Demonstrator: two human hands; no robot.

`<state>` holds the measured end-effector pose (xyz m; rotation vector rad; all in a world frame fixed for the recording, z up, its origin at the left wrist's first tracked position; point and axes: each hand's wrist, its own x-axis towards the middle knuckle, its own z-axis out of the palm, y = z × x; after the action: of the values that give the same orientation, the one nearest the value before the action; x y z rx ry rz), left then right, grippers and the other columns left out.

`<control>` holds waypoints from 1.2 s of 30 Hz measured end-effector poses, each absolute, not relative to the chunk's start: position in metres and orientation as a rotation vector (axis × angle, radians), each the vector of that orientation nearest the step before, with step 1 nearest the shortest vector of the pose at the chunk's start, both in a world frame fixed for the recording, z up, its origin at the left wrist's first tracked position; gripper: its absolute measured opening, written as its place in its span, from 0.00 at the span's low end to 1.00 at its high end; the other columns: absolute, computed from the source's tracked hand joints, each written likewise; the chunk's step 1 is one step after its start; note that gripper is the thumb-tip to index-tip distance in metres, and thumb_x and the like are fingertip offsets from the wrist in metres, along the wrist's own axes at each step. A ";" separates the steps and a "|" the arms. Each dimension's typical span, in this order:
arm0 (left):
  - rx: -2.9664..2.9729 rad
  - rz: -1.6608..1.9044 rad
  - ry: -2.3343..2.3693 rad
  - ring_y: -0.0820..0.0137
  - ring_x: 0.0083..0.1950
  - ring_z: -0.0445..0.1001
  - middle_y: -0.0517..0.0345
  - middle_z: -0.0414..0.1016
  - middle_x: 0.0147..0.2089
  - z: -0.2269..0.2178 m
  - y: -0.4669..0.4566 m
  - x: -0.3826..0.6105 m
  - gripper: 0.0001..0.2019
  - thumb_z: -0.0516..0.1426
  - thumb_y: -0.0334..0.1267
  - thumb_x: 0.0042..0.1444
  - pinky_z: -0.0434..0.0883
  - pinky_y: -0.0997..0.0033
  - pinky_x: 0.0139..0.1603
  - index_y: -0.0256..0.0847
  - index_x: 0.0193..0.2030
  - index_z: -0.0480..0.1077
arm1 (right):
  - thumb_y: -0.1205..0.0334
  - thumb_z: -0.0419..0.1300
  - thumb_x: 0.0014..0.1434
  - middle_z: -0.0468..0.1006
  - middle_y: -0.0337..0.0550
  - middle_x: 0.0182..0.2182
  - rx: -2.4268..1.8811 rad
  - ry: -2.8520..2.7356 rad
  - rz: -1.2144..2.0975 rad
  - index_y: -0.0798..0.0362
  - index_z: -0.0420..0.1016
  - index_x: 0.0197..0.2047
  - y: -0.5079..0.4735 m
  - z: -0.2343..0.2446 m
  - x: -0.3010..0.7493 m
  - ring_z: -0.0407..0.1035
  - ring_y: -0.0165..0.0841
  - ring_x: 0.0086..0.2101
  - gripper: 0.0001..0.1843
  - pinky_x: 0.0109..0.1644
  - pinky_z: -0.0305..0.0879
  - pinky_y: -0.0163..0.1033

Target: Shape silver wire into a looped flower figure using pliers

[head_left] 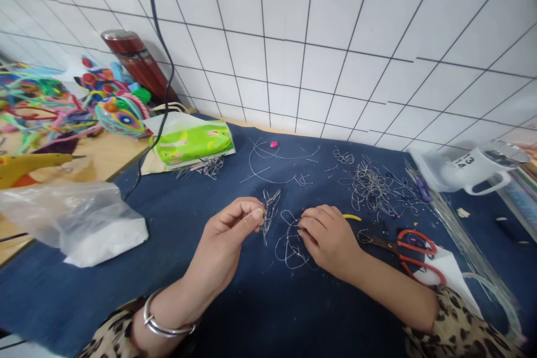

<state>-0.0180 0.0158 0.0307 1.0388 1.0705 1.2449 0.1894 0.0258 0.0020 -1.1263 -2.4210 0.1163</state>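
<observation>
My left hand (pixel 235 229), with a silver bangle at the wrist, is closed with thumb and forefinger pinching a small bundle of bent wire pieces (pixel 271 215). The bundle stands out past the fingertips. To its right, my right hand (pixel 329 238) is low over the dark blue cloth, fingers bent together at the edge of some loose thin wire loops (pixel 289 254). Its fingertips meet a wire there, though the exact grip is partly hidden. Beyond that hand shows the yellow tip of a tool handle (pixel 352 217). Scissors with red handles (pixel 417 243) lie beside my right forearm.
A tangled wire heap (pixel 373 187), long straight wires (pixel 465 240) and a white mug (pixel 482 168) are at right. At left are a green tissue pack (pixel 195 142), a plastic bag (pixel 100 229) and a red thermos (pixel 140 61). A black cable (pixel 155 11) hangs down.
</observation>
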 end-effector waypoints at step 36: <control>0.971 1.361 1.085 0.76 0.33 0.62 0.59 0.66 0.36 0.030 0.012 -0.016 0.03 0.59 0.35 0.52 0.62 0.77 0.34 0.38 0.32 0.70 | 0.60 0.57 0.52 0.68 0.35 0.21 -1.584 -1.766 0.833 0.52 0.69 0.27 0.053 0.060 0.219 0.60 0.25 0.23 0.06 0.26 0.58 0.32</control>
<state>-0.0158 0.0121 0.0304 0.9709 1.0848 1.3612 0.2187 0.0531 0.0605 -1.5839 -1.7662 0.8332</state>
